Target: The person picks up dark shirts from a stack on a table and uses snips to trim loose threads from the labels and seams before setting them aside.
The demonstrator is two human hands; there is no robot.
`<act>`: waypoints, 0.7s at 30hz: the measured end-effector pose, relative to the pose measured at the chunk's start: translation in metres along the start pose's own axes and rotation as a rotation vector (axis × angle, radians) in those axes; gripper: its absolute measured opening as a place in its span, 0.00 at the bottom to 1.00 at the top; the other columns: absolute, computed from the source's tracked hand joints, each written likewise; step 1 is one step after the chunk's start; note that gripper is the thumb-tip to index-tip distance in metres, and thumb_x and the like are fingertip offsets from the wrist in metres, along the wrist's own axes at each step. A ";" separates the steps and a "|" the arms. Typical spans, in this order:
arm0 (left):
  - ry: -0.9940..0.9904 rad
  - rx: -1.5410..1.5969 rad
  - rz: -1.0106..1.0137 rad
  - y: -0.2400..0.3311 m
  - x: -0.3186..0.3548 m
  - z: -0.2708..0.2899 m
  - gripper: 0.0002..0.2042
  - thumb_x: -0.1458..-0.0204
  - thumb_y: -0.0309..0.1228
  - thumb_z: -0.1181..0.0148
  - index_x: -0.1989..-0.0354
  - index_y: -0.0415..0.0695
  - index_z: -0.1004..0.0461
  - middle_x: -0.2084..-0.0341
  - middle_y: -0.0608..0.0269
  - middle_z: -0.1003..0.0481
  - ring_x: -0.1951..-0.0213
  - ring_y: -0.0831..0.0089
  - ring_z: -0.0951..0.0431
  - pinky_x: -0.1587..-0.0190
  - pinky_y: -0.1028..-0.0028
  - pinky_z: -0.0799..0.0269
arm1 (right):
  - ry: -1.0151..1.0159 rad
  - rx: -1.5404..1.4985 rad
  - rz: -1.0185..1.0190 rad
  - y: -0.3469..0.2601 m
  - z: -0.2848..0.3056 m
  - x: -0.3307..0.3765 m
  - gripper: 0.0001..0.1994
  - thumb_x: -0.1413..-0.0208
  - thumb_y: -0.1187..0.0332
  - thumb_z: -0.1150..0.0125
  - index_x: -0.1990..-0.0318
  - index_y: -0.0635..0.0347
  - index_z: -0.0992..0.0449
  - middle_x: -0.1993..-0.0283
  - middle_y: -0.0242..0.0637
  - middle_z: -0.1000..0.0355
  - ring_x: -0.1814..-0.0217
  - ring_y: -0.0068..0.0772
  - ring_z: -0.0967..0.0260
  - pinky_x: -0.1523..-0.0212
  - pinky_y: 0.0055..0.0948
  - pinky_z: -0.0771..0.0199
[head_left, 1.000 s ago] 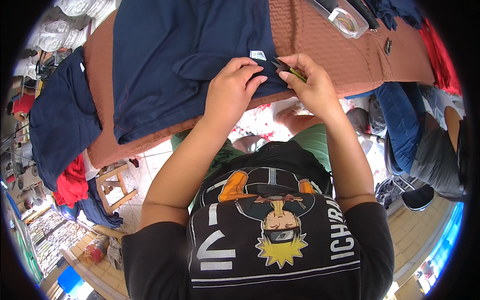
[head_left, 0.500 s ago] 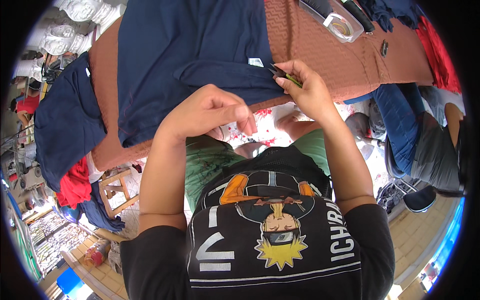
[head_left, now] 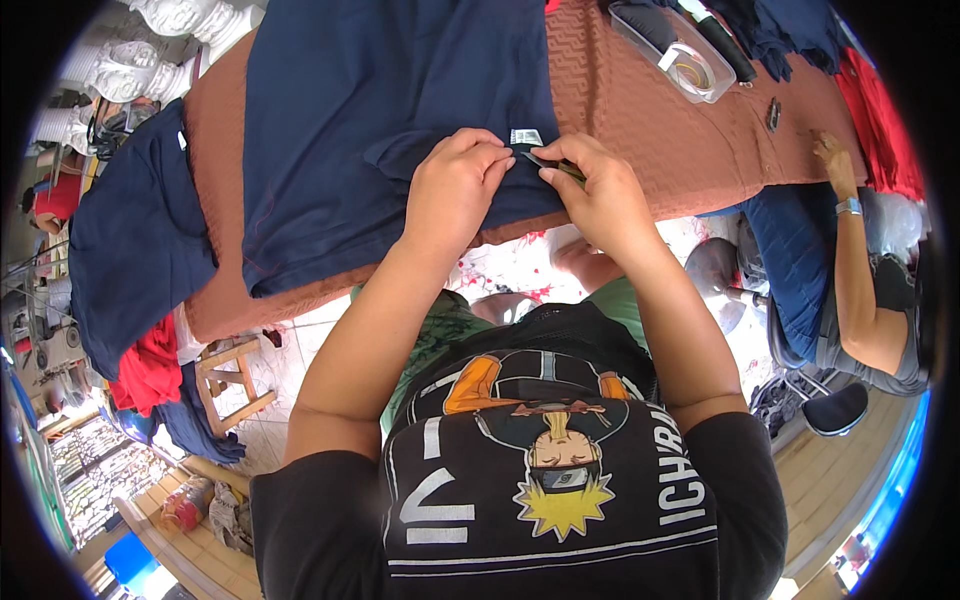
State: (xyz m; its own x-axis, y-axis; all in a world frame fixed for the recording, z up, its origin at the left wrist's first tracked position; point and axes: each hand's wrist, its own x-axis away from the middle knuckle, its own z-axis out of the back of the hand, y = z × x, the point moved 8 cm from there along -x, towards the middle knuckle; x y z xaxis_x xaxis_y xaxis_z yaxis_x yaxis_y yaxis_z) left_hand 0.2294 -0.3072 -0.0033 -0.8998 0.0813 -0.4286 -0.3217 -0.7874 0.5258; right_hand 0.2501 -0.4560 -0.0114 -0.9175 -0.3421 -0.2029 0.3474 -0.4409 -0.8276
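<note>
Over the table (head_left: pixel 690 140), pinched hands (head_left: pixel 455 185) (head_left: pixel 605 190) hold navy garment (head_left: pixel 330 140) (left) and snips (head_left: pixel 568 169) (right).

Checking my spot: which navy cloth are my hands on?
The wide middle cloth, under your left hand and right hand; the leftmost cloth and bunched right cloth lie untouched.

both bare forearms (head_left: pixel 385 310) are angled inward; the bare left hand (head_left: pixel 458 180) is curled into a pinch, the bare right hand (head_left: pixel 603 185) likewise, held near it.
</note>
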 end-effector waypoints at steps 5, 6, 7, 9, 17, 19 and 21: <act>-0.037 0.189 0.159 -0.010 -0.004 0.001 0.05 0.48 0.27 0.35 0.65 0.40 0.19 0.67 0.63 0.19 0.70 0.73 0.21 0.66 0.76 0.26 | -0.015 0.106 0.007 -0.008 0.002 0.005 0.07 0.47 0.72 0.39 0.60 0.59 0.22 0.58 0.41 0.27 0.57 0.50 0.27 0.57 0.40 0.28; -0.034 0.248 0.161 -0.009 -0.005 0.002 0.06 0.48 0.27 0.35 0.65 0.40 0.19 0.67 0.63 0.19 0.70 0.75 0.21 0.66 0.77 0.26 | -0.019 0.121 0.002 -0.010 0.001 0.006 0.07 0.46 0.72 0.39 0.60 0.59 0.22 0.58 0.41 0.27 0.57 0.50 0.27 0.57 0.41 0.28; -0.031 0.307 0.163 -0.009 -0.005 0.001 0.06 0.47 0.28 0.36 0.64 0.39 0.19 0.67 0.63 0.19 0.70 0.76 0.21 0.67 0.77 0.27 | -0.023 0.137 -0.002 -0.011 0.001 0.007 0.07 0.46 0.72 0.39 0.60 0.59 0.22 0.57 0.41 0.27 0.57 0.50 0.27 0.57 0.41 0.28; -0.001 0.333 0.140 -0.012 -0.005 -0.001 0.06 0.47 0.28 0.36 0.63 0.39 0.19 0.68 0.64 0.19 0.71 0.78 0.22 0.67 0.78 0.27 | -0.023 0.166 0.000 -0.012 0.000 0.008 0.07 0.46 0.72 0.39 0.60 0.59 0.22 0.57 0.41 0.27 0.57 0.51 0.27 0.57 0.42 0.27; -0.073 0.334 0.248 -0.017 -0.003 -0.005 0.06 0.46 0.27 0.37 0.63 0.39 0.20 0.71 0.65 0.20 0.72 0.83 0.25 0.69 0.80 0.30 | -0.004 0.234 0.016 -0.013 0.000 0.009 0.07 0.46 0.70 0.40 0.59 0.58 0.22 0.57 0.41 0.27 0.57 0.51 0.26 0.57 0.44 0.27; -0.072 0.336 0.239 -0.017 -0.003 -0.005 0.06 0.46 0.28 0.37 0.63 0.39 0.20 0.71 0.65 0.20 0.73 0.83 0.25 0.69 0.80 0.30 | 0.003 0.254 0.014 -0.014 -0.001 0.009 0.07 0.46 0.70 0.40 0.60 0.58 0.22 0.57 0.40 0.27 0.58 0.51 0.26 0.58 0.44 0.27; -0.070 0.337 0.241 -0.018 -0.002 -0.006 0.06 0.45 0.28 0.37 0.63 0.39 0.20 0.71 0.65 0.19 0.72 0.83 0.25 0.69 0.80 0.30 | 0.007 0.252 0.018 -0.015 -0.003 0.009 0.07 0.46 0.70 0.40 0.60 0.58 0.22 0.57 0.40 0.28 0.58 0.51 0.26 0.58 0.44 0.27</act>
State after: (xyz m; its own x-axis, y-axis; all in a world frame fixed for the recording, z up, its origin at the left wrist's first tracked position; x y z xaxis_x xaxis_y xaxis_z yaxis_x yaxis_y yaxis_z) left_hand 0.2388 -0.2971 -0.0161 -0.9752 -0.0298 -0.2193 -0.1678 -0.5463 0.8206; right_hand 0.2364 -0.4500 -0.0027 -0.9116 -0.3466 -0.2210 0.4005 -0.6276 -0.6676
